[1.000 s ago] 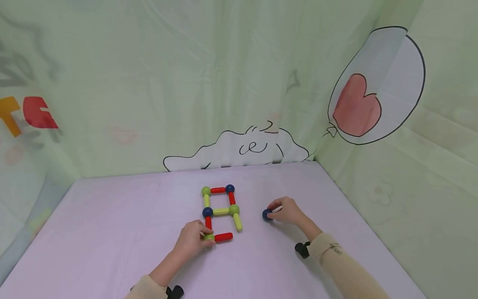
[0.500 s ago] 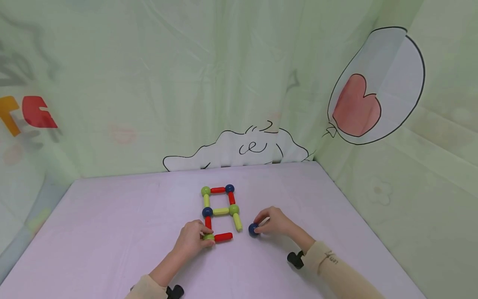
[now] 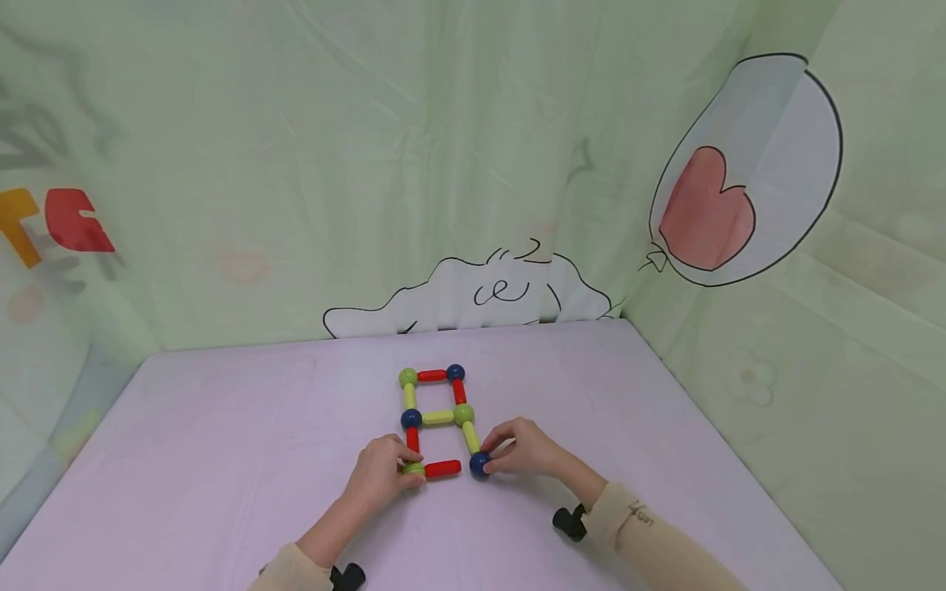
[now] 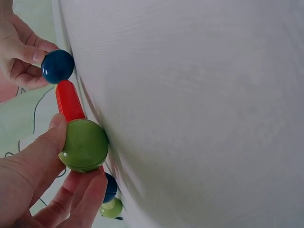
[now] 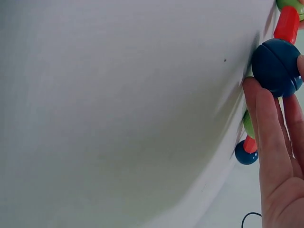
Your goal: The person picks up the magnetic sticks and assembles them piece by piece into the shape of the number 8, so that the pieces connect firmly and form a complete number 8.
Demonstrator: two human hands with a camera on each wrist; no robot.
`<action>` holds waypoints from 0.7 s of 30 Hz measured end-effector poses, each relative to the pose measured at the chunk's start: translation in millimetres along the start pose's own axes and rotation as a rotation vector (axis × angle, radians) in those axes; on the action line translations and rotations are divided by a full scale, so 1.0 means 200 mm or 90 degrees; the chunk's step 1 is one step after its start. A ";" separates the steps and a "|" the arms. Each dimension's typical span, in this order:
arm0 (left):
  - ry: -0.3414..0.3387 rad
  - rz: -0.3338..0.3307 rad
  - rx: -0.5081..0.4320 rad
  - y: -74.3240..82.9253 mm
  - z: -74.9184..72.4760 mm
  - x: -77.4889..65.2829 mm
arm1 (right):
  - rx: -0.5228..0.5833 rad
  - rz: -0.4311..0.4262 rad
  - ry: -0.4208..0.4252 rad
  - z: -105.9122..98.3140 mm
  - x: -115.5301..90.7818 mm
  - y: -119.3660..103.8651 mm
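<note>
My left hand (image 3: 383, 472) pinches a green ball (image 4: 85, 145) at the near left corner of a flat frame of balls and rods. From that ball a red rod (image 3: 443, 469) points right and another red rod (image 3: 412, 442) runs away to a blue ball (image 3: 411, 419). My right hand (image 3: 526, 447) holds a blue ball (image 5: 277, 66) between thumb and fingers, at the near end of a yellow-green rod (image 3: 470, 437). A small gap shows in the head view between this ball and the red rod's free end.
The frame's far part is a closed square, with a green ball (image 3: 408, 377) and a blue ball (image 3: 455, 373) at its far corners. A pale cloth covers the table (image 3: 222, 460). Printed curtains (image 3: 296, 164) stand behind it and at the sides.
My right hand has brought the blue ball left and nearer, from apart on the right to the end of the yellow-green rod. My left hand has stayed on the green ball.
</note>
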State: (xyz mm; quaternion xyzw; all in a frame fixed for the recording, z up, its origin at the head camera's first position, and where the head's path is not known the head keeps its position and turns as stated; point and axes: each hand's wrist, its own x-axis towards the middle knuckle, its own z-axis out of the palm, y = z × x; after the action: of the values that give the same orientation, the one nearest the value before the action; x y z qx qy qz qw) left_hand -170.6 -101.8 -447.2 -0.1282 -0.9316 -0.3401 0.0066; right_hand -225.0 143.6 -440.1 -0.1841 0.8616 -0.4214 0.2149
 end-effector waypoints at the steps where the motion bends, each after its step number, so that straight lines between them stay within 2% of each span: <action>1: 0.001 0.000 0.001 0.00 0.00 0.00 | 0.000 -0.001 0.001 0.00 0.00 0.00; 21: 0.001 0.002 0.002 -0.01 0.01 0.00 | 0.011 -0.002 0.004 0.05 0.01 -0.04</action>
State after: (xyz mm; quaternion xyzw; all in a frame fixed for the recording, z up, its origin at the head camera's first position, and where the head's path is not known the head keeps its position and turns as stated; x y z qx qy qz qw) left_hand -171.3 -102.0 -449.8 -0.1291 -0.9320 -0.3387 0.0080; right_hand -220.8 131.5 -439.8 -0.1823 0.8584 -0.4295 0.2131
